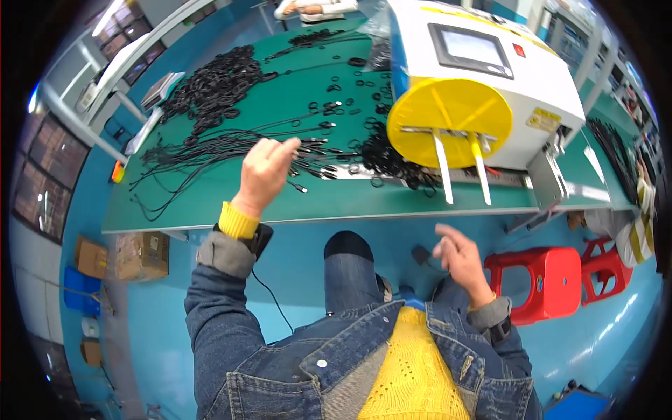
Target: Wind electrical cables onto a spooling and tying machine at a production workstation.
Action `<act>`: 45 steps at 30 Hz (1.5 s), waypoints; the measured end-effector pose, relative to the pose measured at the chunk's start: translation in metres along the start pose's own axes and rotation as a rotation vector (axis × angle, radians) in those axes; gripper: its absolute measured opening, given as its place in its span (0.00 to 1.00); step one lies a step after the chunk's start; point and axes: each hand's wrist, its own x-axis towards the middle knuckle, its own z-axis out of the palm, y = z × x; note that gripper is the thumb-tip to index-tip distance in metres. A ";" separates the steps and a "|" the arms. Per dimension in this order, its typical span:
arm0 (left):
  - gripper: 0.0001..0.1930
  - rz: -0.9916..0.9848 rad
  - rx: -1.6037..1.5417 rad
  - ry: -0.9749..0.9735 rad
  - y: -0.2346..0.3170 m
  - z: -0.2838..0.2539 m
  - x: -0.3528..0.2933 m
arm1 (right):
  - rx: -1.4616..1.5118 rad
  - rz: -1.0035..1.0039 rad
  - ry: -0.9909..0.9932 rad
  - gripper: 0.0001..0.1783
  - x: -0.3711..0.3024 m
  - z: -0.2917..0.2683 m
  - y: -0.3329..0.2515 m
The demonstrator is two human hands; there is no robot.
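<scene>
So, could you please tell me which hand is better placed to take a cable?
Likely the left hand: it is close to the black cables, while the right hand is short of the green table.

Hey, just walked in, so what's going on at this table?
Someone in a denim jacket is working at a green table. Their left hand is over a spread of black cables; whether it grips one, I can't tell. The right hand is off the table's near edge, loosely open, with nothing visible in it. A white machine with a yellow disc stands to the right.
</scene>
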 end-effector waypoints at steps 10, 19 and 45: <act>0.12 0.016 -0.396 -0.100 0.145 0.027 0.028 | -0.832 -0.957 0.315 0.20 -0.031 -0.033 -0.062; 0.06 -0.186 -0.628 0.007 0.169 0.053 0.079 | -0.774 -0.974 0.577 0.13 0.021 -0.065 -0.070; 0.08 -0.452 -0.797 0.083 0.129 0.100 0.062 | -0.719 -0.273 0.478 0.11 0.017 -0.060 0.026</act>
